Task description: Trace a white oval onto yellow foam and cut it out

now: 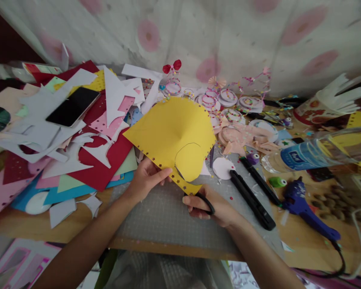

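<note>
A large yellow sheet of craft paper (165, 132), edged with small star-shaped punch marks, is held up above the grey cutting mat (156, 220). My left hand (146, 178) pinches its lower left edge, thumb on top. A dark curved outline is drawn on the sheet, and a cut runs in from the lower right along part of it. In my right hand (209, 204) are scissors (207, 201) with black handles, fingers through the loops. Their blades are mostly hidden under the paper.
Paper scraps and a phone (74, 106) pile up at left. Small decorated paper crafts (210, 100) line the back. To the right lie a black utility knife (252, 200), a blue glue gun (307, 212) with its cord, and a plastic bottle (301, 156). A paper cup (313, 106) stands behind.
</note>
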The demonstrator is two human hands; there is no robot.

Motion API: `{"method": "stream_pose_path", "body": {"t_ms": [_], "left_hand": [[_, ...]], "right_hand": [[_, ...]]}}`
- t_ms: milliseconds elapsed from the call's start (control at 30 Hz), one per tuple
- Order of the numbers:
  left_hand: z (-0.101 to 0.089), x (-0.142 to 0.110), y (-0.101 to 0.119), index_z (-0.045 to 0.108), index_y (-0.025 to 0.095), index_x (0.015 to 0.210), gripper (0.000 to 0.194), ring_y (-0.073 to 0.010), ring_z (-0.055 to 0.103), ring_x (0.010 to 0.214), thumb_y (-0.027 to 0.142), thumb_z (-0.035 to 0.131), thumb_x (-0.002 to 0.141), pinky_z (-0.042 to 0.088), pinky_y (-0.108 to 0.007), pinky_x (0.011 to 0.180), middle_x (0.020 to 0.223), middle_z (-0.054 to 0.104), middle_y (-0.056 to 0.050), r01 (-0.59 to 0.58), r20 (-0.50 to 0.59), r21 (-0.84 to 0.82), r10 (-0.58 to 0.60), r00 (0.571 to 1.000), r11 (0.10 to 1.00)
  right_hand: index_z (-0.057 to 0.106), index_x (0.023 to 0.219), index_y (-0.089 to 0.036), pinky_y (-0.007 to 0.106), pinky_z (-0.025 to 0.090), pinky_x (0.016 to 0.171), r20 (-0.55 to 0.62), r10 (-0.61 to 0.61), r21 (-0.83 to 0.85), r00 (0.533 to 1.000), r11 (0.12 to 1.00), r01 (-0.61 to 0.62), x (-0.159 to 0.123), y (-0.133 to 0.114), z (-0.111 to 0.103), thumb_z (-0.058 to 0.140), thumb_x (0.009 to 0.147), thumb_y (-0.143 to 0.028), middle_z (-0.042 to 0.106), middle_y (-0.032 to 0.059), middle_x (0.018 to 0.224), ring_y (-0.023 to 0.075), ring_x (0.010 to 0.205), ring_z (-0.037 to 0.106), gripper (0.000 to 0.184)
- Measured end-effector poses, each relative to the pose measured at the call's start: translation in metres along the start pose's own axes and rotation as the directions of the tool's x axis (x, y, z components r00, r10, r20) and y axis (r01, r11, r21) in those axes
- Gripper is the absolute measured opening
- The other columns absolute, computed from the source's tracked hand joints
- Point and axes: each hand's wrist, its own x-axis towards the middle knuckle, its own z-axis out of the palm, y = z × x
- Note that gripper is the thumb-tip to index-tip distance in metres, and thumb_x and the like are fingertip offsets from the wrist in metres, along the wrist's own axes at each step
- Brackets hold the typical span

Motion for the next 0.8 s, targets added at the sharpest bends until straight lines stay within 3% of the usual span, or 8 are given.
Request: {"method": "stream_pose_path", "body": {"t_ms": [267, 500, 800], "left_hand": [[0.0032, 0.0006, -0.0005, 0.058, 0.017, 0.082, 0.027, -0.0083, 0.055, 0.045, 0.031, 0.079, 0.072, 0.039, -0.017, 0.039, 0.062, 0.069, 0.0, 0.016, 0.01, 0.087, -0.016, 1.0, 0.996], [0.0017, -0.0008, 0.0011, 0.066, 0.014, 0.064, 0.025, -0.0072, 0.05, 0.043, 0.035, 0.075, 0.075, 0.038, -0.018, 0.04, 0.059, 0.069, -0.003, 0.026, 0.038, 0.193, -0.034, 0.999, 0.981], [0.0051, -0.0014, 0.0037, 0.067, 0.015, 0.064, 0.024, -0.0078, 0.05, 0.041, 0.035, 0.078, 0.071, 0.037, -0.018, 0.039, 0.055, 0.068, -0.002, 0.034, -0.009, 0.157, -0.033, 0.999, 0.987]], "right_hand": [[0.057, 0.058, -0.014, 0.021, 0.015, 0.036, -0.029, 0.001, -0.025, 1.0, 1.0, -0.001, -0.0004, -0.0004, 0.0012, 0.071, 0.066, -0.064, 0.049, -0.005, 0.043, 0.0025, 0.034, 0.03, 0.052], [0.059, 0.058, -0.013, 0.021, 0.016, 0.036, -0.048, -0.011, 0.0, 0.999, 1.0, 0.011, -0.0011, -0.0023, 0.003, 0.072, 0.064, -0.066, 0.048, -0.0047, 0.042, 0.0026, 0.034, 0.032, 0.054], [0.059, 0.062, -0.013, 0.022, 0.017, 0.037, -0.01, -0.043, -0.001, 0.999, 0.999, 0.043, -0.0006, 0.0001, 0.0019, 0.07, 0.067, -0.065, 0.052, -0.0033, 0.046, 0.003, 0.035, 0.034, 0.053]]}}
